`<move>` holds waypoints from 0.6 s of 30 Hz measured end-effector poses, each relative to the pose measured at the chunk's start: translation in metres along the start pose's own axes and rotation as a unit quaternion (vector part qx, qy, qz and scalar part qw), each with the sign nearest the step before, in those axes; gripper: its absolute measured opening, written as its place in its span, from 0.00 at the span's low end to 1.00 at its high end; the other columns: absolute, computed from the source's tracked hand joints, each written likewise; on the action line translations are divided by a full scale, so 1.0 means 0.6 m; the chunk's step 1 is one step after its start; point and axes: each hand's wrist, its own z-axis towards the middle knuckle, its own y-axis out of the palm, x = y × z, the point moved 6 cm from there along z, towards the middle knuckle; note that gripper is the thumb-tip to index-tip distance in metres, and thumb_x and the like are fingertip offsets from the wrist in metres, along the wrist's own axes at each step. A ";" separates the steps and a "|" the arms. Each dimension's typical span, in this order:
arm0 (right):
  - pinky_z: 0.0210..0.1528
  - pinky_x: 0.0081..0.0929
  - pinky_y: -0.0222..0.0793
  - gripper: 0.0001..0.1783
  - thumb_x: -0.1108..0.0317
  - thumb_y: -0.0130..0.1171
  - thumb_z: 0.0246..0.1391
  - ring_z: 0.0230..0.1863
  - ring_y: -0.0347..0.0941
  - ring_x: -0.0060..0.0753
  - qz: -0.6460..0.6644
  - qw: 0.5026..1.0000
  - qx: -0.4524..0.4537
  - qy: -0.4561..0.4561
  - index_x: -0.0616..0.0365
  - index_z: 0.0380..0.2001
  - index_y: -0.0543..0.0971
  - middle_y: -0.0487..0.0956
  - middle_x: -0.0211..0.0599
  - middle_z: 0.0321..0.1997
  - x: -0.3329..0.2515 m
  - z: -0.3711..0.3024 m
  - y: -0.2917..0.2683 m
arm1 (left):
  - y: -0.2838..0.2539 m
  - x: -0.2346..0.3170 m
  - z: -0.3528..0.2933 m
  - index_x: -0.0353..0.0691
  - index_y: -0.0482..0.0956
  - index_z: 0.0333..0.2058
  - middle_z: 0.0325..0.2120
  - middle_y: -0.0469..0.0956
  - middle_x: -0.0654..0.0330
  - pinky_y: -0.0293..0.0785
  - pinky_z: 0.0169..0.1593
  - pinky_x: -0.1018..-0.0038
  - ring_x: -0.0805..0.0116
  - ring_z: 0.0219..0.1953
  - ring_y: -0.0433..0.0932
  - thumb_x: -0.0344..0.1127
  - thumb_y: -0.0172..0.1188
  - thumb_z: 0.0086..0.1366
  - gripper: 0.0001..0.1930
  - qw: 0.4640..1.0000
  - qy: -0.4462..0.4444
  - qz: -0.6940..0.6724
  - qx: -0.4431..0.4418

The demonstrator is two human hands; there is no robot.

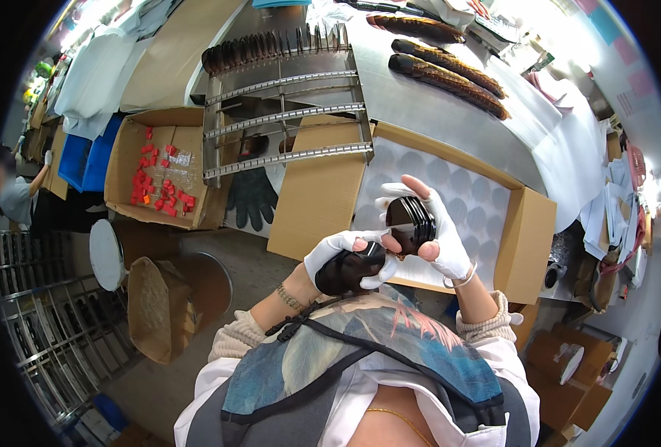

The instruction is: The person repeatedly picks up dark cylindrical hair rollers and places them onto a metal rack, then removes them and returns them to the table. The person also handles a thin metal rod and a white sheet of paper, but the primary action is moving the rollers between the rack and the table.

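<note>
Both hands wear white gloves with bare fingertips. My right hand is closed around a fanned stack of dark lenses, thin and glossy with rounded edges. Close beside it, my left hand grips a second batch of dark lenses, partly hidden by the fingers. The two hands nearly touch in front of my apron. Just beyond them lies an open cardboard box with a pale sheet of round hollows inside. Ahead to the left, a metal rack carries a row of dark lenses on edge along its far bar.
A carton with scattered red pieces stands left, beside a blue bin. A dark glove lies under the rack. Brown lens rows rest on the metal table. Drums and a paper sack stand lower left.
</note>
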 end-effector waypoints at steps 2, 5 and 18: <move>0.60 0.37 0.68 0.67 0.48 0.81 0.31 0.58 0.71 0.40 0.005 1.000 0.004 0.026 0.60 0.69 0.53 0.68 0.50 0.63 0.013 0.004 -0.002 | -0.001 0.001 -0.002 0.34 0.72 0.53 0.32 0.75 0.47 0.69 0.32 0.74 0.64 0.27 0.70 0.44 0.51 0.64 0.24 1.000 -0.006 -0.017 -0.001; 0.59 0.36 0.68 0.68 0.47 0.82 0.28 0.56 0.72 0.39 0.002 0.999 0.013 0.030 0.60 0.69 0.53 0.71 0.48 0.61 0.022 0.007 -0.008 | -0.005 0.000 -0.007 0.34 0.73 0.53 0.33 0.75 0.47 0.70 0.33 0.74 0.64 0.26 0.69 0.43 0.51 0.64 0.23 0.999 -0.007 -0.048 0.025; 0.41 0.27 0.75 0.55 0.40 0.71 0.44 0.40 0.77 0.30 -0.150 0.986 0.059 0.047 0.55 0.68 0.57 0.76 0.39 0.51 0.027 0.059 0.003 | 0.024 0.056 -0.032 0.30 0.72 0.57 0.25 0.76 0.62 0.70 0.35 0.80 0.77 0.27 0.72 0.45 0.55 0.65 0.28 0.877 -0.041 0.460 0.132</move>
